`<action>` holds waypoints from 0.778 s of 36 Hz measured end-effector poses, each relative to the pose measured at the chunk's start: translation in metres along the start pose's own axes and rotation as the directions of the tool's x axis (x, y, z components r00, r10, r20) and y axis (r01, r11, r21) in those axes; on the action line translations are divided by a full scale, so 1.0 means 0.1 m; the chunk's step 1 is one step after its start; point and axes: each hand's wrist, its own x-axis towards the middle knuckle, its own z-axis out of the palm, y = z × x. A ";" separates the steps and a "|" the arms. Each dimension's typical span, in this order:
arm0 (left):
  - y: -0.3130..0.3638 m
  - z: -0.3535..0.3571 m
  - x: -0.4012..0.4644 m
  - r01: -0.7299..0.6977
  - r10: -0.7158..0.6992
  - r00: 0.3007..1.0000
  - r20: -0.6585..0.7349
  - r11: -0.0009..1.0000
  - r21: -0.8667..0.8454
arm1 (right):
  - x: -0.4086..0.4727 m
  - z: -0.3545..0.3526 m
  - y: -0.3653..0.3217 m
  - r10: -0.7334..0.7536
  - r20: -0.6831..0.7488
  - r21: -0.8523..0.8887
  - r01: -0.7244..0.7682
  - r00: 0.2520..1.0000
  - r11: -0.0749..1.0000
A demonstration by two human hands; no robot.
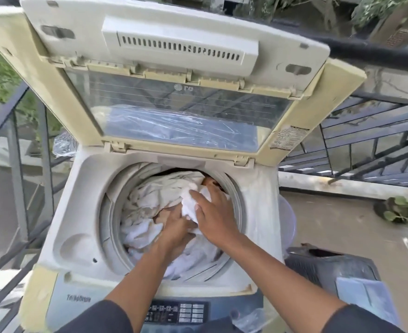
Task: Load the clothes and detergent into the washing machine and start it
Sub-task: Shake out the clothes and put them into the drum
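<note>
A cream top-loading washing machine [78, 195] stands in front of me with its lid [174, 75] folded up and back. Its drum [234, 195] is packed with white and beige clothes [157, 188]. Both my hands are down in the drum. My left hand [176, 227] digs its fingers into the pile near the middle. My right hand [212, 212] lies flat over a white garment [189, 207] and presses on it. The control panel [176, 313] with its buttons sits at the front edge below my arms. No detergent is in view.
Metal railings [18, 145] run along the left and behind the machine on the right. A dark basket [330, 263] with a pale plastic bag [361, 296] stands at the right. A potted plant [400, 207] is on the floor further right.
</note>
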 end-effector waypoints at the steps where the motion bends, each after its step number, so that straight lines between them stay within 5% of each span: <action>1: -0.04 0.00 0.05 0.045 -0.046 0.999 0.023 0.999 0.016 | 0.01 -0.01 0.05 -0.039 -0.009 -0.058 0.039 0.999 0.998; 6: -0.16 0.04 0.18 0.212 -0.230 0.973 0.007 0.905 0.369 | 0.04 0.08 0.24 -0.048 0.357 -0.304 0.165 0.933 0.938; 11: -0.10 0.07 0.23 0.255 -0.306 0.951 0.033 0.845 0.470 | 0.04 0.32 0.39 0.122 0.477 -0.493 0.149 0.871 0.857; 21: -0.07 -0.22 0.34 0.306 -0.290 0.952 -0.098 0.916 0.260 | 0.04 0.50 0.46 0.344 0.630 -0.693 0.304 0.697 0.654; 25: 0.00 -0.35 0.36 0.258 -0.247 0.963 -0.112 0.961 0.098 | 0.15 0.37 0.35 0.321 0.626 -0.623 0.208 0.710 0.754; 28: 0.12 -0.39 0.36 0.196 -0.206 0.969 -0.136 0.977 -0.085 | 0.31 0.22 0.25 0.246 0.590 -0.396 0.010 0.769 0.918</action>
